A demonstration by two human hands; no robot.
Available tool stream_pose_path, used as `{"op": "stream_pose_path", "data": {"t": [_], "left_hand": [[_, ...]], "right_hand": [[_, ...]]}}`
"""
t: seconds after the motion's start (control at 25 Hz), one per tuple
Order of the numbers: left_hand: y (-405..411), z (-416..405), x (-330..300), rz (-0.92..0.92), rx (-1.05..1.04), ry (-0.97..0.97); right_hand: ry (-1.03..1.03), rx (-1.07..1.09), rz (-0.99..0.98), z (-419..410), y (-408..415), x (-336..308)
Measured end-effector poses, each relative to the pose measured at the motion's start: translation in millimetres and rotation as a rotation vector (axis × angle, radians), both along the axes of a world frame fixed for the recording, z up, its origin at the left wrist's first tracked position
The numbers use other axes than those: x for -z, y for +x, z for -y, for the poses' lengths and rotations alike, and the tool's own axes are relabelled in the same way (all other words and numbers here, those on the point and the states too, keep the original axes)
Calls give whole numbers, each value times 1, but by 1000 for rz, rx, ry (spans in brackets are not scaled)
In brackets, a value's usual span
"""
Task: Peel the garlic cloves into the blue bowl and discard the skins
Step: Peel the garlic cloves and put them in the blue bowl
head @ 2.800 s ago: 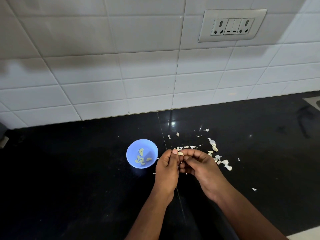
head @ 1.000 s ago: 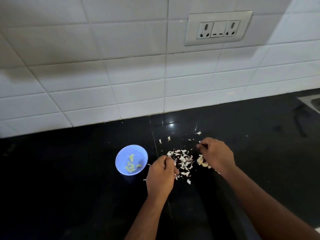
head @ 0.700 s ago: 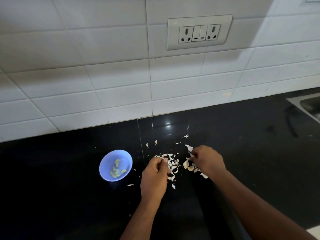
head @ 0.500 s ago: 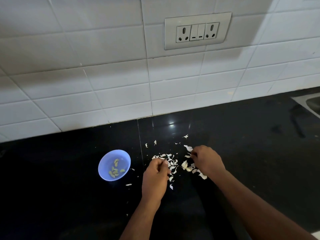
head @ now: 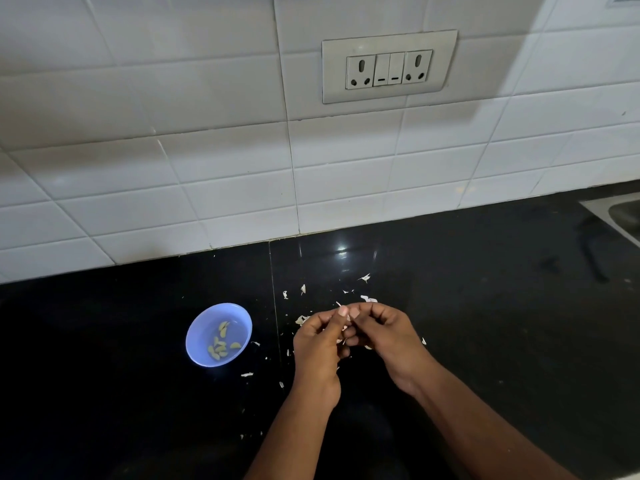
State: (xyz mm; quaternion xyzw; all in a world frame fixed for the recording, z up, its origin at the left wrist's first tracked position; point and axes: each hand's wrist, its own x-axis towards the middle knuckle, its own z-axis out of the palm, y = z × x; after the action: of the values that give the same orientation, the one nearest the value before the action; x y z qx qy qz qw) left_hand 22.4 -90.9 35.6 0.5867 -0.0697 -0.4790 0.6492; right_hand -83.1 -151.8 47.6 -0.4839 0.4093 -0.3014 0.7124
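Below the centre of the frame, the left hand and right hand meet above the counter, thumbs touching tip to tip. Both hands have their fingers curled inward and pinch a small pale piece between them; only slivers of it show at the fingers, so whether it is a whole clove or just skin cannot be told.

Left of the hands, well apart from them, sits the bowl: round, light blue, smooth like plastic, standing upright. Inside it lie peeled cloves, small, curved and yellowish, about eight of them clustered toward its lower middle.

Skins lie scattered on the counter around and beyond the hands: thin, white, papery flakes with ragged edges. Most lie just above the knuckles in the picture, a few between the hands and the bowl, and some tiny crumbs lower down near the left wrist.

The counter is black, polished stone with a glossy sheen, a bright light spot reflected above the skins and a thin seam running down just right of the bowl. Behind it rises a wall of white, glazed rectangular tiles. A pale socket plate with two outlets and two switches is set in the upper middle. A sink edge shows at the right border.
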Motion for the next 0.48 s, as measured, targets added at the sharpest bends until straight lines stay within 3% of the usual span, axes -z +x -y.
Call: {"op": "stream_pose_path", "data": {"t": [0.12,0.48], "left_hand": [[-1,1,2,-32,-41,-28],[11,0,10,201,-53,-125]], "right_hand": [[35,29,2,-1,5,-1],[398,163,123,-7,34,-3]]}}
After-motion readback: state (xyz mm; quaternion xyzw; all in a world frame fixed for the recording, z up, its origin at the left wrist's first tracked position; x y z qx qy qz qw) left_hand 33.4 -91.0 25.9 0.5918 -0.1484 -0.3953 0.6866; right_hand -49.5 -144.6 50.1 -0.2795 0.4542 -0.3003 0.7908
